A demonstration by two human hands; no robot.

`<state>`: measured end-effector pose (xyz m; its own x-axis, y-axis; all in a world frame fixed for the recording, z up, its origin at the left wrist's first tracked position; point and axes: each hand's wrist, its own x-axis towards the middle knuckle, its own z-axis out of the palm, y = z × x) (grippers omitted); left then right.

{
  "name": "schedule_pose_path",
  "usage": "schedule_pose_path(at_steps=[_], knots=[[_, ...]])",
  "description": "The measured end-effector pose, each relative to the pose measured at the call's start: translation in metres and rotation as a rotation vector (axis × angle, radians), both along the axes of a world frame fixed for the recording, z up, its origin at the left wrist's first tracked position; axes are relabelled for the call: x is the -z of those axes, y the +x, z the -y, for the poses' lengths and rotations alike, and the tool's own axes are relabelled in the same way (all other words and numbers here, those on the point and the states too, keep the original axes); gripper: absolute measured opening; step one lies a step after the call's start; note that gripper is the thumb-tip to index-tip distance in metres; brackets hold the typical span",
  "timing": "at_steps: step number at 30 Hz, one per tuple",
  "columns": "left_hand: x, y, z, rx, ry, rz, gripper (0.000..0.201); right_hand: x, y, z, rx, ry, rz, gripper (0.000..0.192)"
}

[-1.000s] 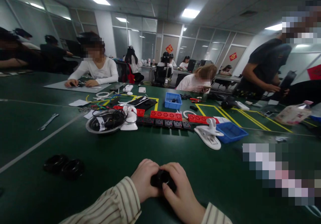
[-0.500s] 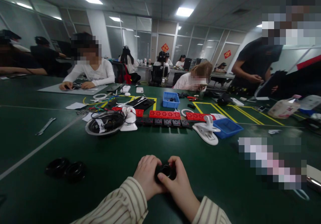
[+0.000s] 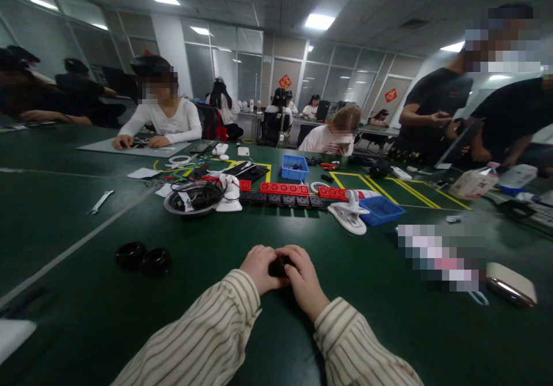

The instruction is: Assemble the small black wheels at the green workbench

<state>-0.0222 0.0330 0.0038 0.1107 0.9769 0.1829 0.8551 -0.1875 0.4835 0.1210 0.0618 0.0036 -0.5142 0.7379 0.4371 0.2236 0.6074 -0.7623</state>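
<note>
Between my hands, just above or on the green table point(image 3: 276, 328), is a glossy black round piece point(image 3: 277, 267), mostly covered by fingers. My left hand point(image 3: 260, 267) is wrapped around its left side. From the right, my right hand point(image 3: 303, 277) closes over it, thumb and fingers pressed to its top and side. The fingertips of the two hands meet at the far side. Two similar glossy black ring-like pieces, one point(image 3: 130, 256) and another point(image 3: 156, 261), lie side by side to the left of my hands.
Ahead lie a metal bowl point(image 3: 186, 211) of black cables, red socket strips point(image 3: 285, 189), a white clip stand point(image 3: 348, 218), a blue tray point(image 3: 382, 212) and a blue bin point(image 3: 294, 170). A wrench point(image 3: 102, 202) lies left, a beige case point(image 3: 512, 282) right. Several people are around.
My hands have closed further over the black piece, hiding the round opening that showed before. The view has shifted, and a second standing person shows at the right.
</note>
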Motion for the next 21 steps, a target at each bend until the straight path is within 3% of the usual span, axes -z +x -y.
schedule_pose_path(at_steps=[4,7,12,17,21], knots=[[0.002,0.002,0.006,-0.097,0.047,0.053,0.057,0.005,0.000,0.000,0.099,0.015,-0.022,0.037],[0.001,0.006,0.007,-0.166,0.056,0.004,0.045,0.005,-0.003,0.000,0.176,0.006,-0.001,0.038],[-0.002,0.008,0.003,-0.145,0.036,-0.018,0.026,0.003,-0.006,-0.003,0.235,-0.029,0.073,0.030],[-0.004,0.002,-0.001,-0.085,0.025,0.001,0.027,-0.001,-0.002,-0.006,0.164,-0.019,0.082,0.023],[-0.003,-0.001,-0.004,-0.043,0.025,-0.018,0.030,-0.007,0.003,-0.008,0.001,0.050,0.055,0.031]])
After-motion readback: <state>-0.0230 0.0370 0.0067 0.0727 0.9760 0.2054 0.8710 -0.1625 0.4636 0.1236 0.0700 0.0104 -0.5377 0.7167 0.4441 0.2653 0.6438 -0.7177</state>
